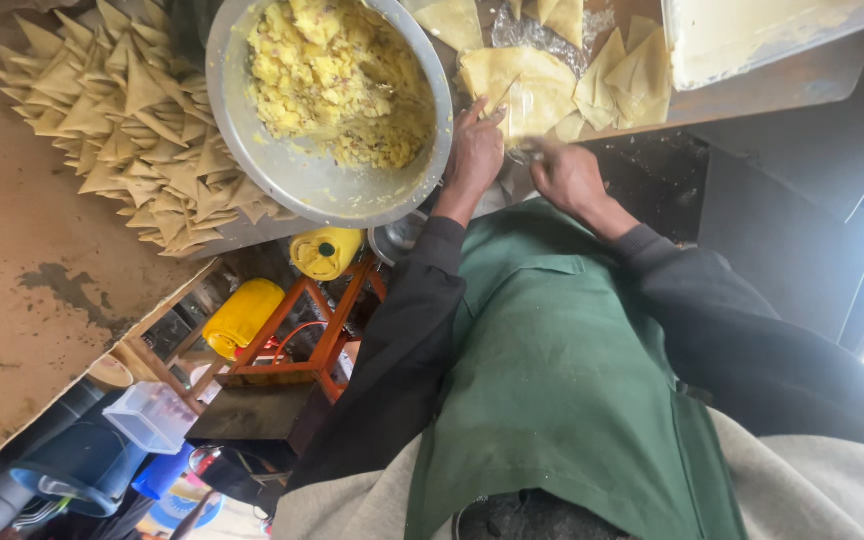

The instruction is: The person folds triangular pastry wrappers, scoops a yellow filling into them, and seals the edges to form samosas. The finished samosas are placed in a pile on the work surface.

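While the thin yellow dough sheet (522,85) lies flat on the far edge of the table (792,85), both hands sit just near of it. The left hand (475,150) is closer, its fingertips pressing on the sheet's left side. The right hand (564,175) looks curled at the near edge; I cannot tell what it grips. A big metal bowl (252,150) of yellow filling sits left.

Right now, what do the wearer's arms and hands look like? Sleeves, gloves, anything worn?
Both hands are bare: no gloves, rings or watch visible on the left hand or the right hand. Long black sleeves cover both arms down to the wrists, loose and creased. A green fabric apron hangs over the torso between them. The fingers are partly blurred.
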